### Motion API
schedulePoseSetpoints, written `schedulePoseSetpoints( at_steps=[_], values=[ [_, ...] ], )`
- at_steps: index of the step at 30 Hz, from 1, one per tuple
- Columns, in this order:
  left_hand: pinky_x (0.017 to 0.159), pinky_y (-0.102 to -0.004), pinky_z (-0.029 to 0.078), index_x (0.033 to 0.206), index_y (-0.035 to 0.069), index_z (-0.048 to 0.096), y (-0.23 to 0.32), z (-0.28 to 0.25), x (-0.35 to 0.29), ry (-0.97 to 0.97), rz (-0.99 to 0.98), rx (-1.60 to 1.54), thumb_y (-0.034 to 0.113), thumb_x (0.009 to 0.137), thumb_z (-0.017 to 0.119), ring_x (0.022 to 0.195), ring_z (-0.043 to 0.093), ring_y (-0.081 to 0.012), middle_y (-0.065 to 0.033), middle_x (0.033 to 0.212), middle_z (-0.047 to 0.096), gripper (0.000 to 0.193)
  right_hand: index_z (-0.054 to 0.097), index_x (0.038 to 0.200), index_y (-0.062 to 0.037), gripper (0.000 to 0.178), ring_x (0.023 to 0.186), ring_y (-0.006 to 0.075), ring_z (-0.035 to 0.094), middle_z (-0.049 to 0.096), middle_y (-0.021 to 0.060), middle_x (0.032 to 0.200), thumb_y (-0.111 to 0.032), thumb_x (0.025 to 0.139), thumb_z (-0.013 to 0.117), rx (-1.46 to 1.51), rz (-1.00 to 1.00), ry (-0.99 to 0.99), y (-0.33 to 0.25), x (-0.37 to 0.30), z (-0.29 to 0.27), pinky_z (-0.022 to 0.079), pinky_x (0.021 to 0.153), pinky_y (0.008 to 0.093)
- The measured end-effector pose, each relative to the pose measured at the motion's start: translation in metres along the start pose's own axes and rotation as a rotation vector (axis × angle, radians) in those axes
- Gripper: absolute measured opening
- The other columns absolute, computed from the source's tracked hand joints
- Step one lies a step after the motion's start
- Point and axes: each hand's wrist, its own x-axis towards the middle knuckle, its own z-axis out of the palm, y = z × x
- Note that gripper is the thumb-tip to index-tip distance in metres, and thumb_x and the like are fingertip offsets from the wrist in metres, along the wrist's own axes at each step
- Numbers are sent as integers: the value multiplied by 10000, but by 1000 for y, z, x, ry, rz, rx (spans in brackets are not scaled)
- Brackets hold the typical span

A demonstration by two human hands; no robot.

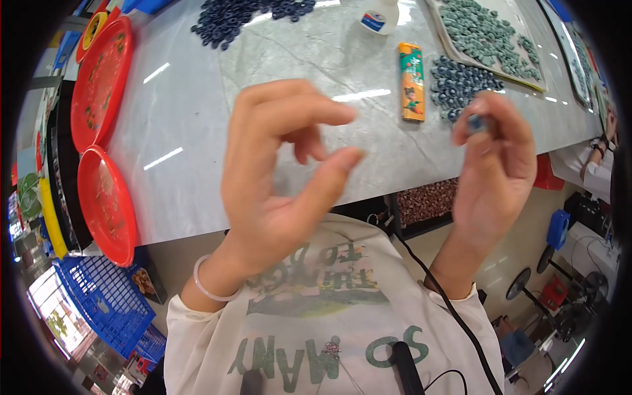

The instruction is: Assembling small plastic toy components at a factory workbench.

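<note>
My left hand (263,164) is raised over the grey table (184,178), fingers curved and thumb apart, with nothing between them. To its right, my right hand (497,168) pinches a small dark blue-grey piece (476,123) between thumb and fingertips; the fingers hide part of it. Just beyond that hand lies a cluster of similar dark blue-grey rounded pieces (461,80). Left of the cluster rests a long orange and green box (412,82).
Dark blue rings (227,18) lie heaped at the far side, near a white bottle (380,16). A tray (454,54) of grey-green pieces stands far right. Red plates (99,85) line the left edge. A black cable (431,280) runs beside my right forearm. Another person's arm (596,155) shows far right.
</note>
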Motion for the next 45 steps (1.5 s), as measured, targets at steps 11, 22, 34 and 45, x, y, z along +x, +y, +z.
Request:
schedulePoseSetpoints(
  at_steps=[11, 22, 34, 45],
  values=[
    [584, -202, 357, 949, 37, 569, -7, 6, -18, 55, -228, -44, -16, 718, 624, 647, 454, -78, -51, 931, 507, 244, 603, 920, 52, 172, 797, 117, 574, 617, 71, 875, 75, 750, 599, -874, 184, 301, -7, 5, -93, 451, 757, 226],
    [573, -203, 354, 932, 37, 577, -7, 7, -17, 45, -232, -15, -20, 722, 613, 656, 456, -80, -49, 912, 518, 221, 584, 945, 39, 162, 836, 120, 569, 603, 59, 913, 54, 784, 584, -782, 220, 129, -13, 15, -92, 449, 777, 229],
    [637, -202, 374, 934, 15, 557, 5, -12, -11, -93, -306, -12, -23, 763, 565, 721, 461, -91, -58, 922, 499, 176, 637, 874, -7, 102, 678, 98, 561, 614, 45, 730, -26, 796, 575, -1213, -29, -16, 13, 84, -90, 444, 653, 220],
    [603, -282, 429, 887, 50, 597, -19, -79, 62, -230, -201, 545, 122, 812, 544, 679, 553, -177, -61, 805, 587, 117, 610, 973, -3, 171, 787, 86, 541, 596, 43, 901, -2, 807, 570, -975, 3, 82, 3, 76, -95, 423, 706, 212]
  ],
)
